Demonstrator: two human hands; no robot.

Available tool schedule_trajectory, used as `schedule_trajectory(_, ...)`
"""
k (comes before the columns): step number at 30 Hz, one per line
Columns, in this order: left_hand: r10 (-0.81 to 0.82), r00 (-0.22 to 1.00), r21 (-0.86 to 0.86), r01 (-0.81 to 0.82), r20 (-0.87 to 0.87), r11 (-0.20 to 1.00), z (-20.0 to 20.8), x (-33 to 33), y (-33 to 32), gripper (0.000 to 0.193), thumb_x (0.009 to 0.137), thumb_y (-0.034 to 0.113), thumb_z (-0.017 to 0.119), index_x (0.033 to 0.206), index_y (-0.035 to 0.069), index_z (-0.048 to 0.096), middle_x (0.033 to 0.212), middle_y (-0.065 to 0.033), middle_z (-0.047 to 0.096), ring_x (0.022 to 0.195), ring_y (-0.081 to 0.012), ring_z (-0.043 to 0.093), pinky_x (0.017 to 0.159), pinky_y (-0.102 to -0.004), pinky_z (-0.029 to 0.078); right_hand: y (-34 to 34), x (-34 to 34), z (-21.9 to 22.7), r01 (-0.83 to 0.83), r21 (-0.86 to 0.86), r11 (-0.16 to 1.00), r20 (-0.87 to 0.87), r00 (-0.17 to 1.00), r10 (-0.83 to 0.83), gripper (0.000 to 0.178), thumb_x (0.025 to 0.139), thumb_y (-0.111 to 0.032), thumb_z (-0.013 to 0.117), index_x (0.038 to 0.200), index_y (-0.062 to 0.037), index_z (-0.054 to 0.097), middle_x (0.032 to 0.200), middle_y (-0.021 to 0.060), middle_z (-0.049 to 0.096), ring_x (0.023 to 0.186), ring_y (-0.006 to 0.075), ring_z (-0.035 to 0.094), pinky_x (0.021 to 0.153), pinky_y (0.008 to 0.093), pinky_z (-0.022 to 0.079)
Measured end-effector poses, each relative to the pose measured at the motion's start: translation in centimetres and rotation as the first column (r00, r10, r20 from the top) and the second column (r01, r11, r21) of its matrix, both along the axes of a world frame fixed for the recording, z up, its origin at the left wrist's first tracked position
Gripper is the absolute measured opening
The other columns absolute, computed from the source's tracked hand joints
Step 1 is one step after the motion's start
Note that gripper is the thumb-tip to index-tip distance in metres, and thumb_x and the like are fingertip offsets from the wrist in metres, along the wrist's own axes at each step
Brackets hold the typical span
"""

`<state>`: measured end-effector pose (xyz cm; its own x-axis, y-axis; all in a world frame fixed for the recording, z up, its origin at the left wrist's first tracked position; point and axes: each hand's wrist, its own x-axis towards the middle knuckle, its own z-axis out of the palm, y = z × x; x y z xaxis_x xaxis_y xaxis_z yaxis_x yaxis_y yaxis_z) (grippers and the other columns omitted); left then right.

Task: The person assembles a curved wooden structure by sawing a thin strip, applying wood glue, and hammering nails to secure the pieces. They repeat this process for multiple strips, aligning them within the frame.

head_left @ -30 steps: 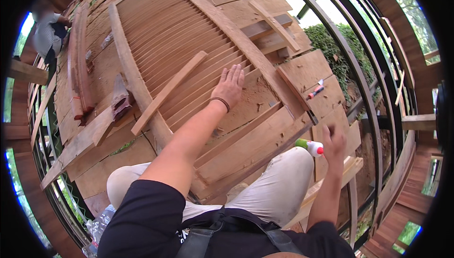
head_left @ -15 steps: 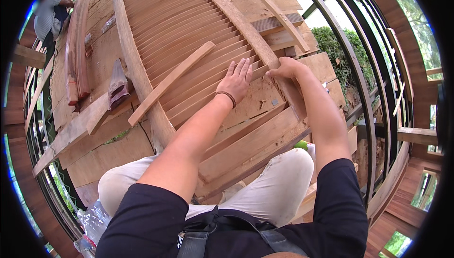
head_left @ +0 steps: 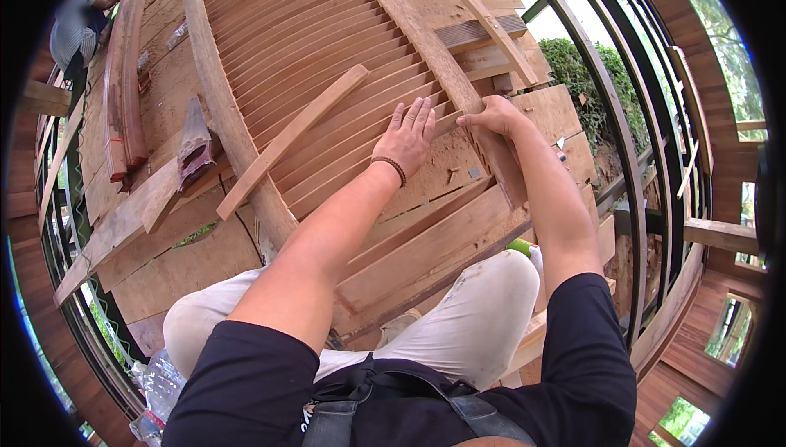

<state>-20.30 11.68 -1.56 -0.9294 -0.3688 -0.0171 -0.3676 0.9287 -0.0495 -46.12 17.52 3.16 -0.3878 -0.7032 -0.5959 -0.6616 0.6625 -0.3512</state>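
A louvred wooden frame stretches out ahead of me, with many thin wooden slats [head_left: 303,54] set between a right side rail [head_left: 417,33] and a left side rail [head_left: 219,70]. My left hand [head_left: 404,137], with a beaded bracelet at the wrist, lies with fingers stretched over the nearest slats, close to the right rail. Over that rail my right hand [head_left: 495,117] is closed, its thumb on the inner side by a slat's end; its other fingers are mostly hidden. A loose wooden strip [head_left: 299,140] rests slantwise across the slats and left rail.
Dark reddish boards [head_left: 127,95] and a hollow wooden piece [head_left: 195,148] lie to the left. A person [head_left: 75,29] is at the far left. Black metal bars [head_left: 606,62] rise on the right. Clear plastic bottles [head_left: 160,390] sit beside my left knee.
The whole view has shifted slightly. Both hands keep nearly the same places on the frame, and the person at far left has moved an arm a little.
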Motion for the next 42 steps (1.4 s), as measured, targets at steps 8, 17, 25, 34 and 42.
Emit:
schedule_trajectory(8,-0.014,0.995,0.031,0.017,-0.099,0.999,-0.7,0.1,-0.1,0.060,0.102,0.017,0.039,0.157,-0.005,0.029,0.168,-0.0217,0.024,0.158,-0.0339,0.021,0.127,-0.0523,0.020,-0.1,0.6,-0.4,-0.004,0.002,1.000,-0.082,0.997,0.004,0.102,0.059,-0.068,0.089,0.119,0.0113,0.068,0.122,0.0297,0.069,0.118,0.0380,0.067,0.100,0.0422,0.052)
schedule_trajectory(17,-0.014,0.997,0.015,0.015,-0.080,1.000,-1.2,-0.2,-0.4,0.061,0.103,0.018,0.039,0.157,-0.005,0.027,0.169,-0.0216,0.021,0.158,-0.0336,0.020,0.128,-0.0523,0.018,-0.2,1.0,0.0,-0.029,0.002,1.000,-0.143,0.989,0.029,0.097,0.061,-0.068,0.088,0.118,0.0089,0.070,0.117,0.0272,0.072,0.114,0.0363,0.068,0.097,0.0411,0.053)
schedule_trajectory(25,-0.021,0.997,0.016,0.022,-0.077,1.000,-1.1,-0.1,-0.2,0.060,0.102,0.017,0.038,0.157,-0.005,0.028,0.169,-0.0212,0.021,0.158,-0.0332,0.019,0.128,-0.0526,0.019,-0.5,1.1,0.2,-0.004,0.044,0.999,-0.130,0.991,0.009,0.110,0.061,-0.079,0.082,0.117,0.0145,0.068,0.120,0.0320,0.069,0.116,0.0386,0.068,0.098,0.0433,0.053)
schedule_trajectory(34,-0.012,0.995,0.003,0.013,-0.098,1.000,-1.5,-0.1,-0.5,0.060,0.103,0.018,0.037,0.157,-0.006,0.028,0.169,-0.0212,0.022,0.158,-0.0333,0.019,0.128,-0.0522,0.017,-0.8,1.0,-0.1,-0.001,0.007,1.000,-0.144,0.990,0.002,0.109,0.061,-0.080,0.081,0.115,0.0132,0.070,0.118,0.0321,0.070,0.115,0.0394,0.068,0.098,0.0433,0.053)
schedule_trajectory(42,-0.035,0.996,0.014,0.036,-0.085,0.999,-0.9,-0.5,0.1,0.058,0.104,0.018,0.036,0.157,-0.005,0.029,0.169,-0.0219,0.022,0.158,-0.0336,0.020,0.128,-0.0522,0.018,0.3,0.7,0.3,0.001,-0.010,1.000,-0.173,0.985,-0.003,0.113,0.058,-0.081,0.081,0.119,0.0134,0.067,0.124,0.0306,0.068,0.120,0.0395,0.066,0.100,0.0425,0.053)
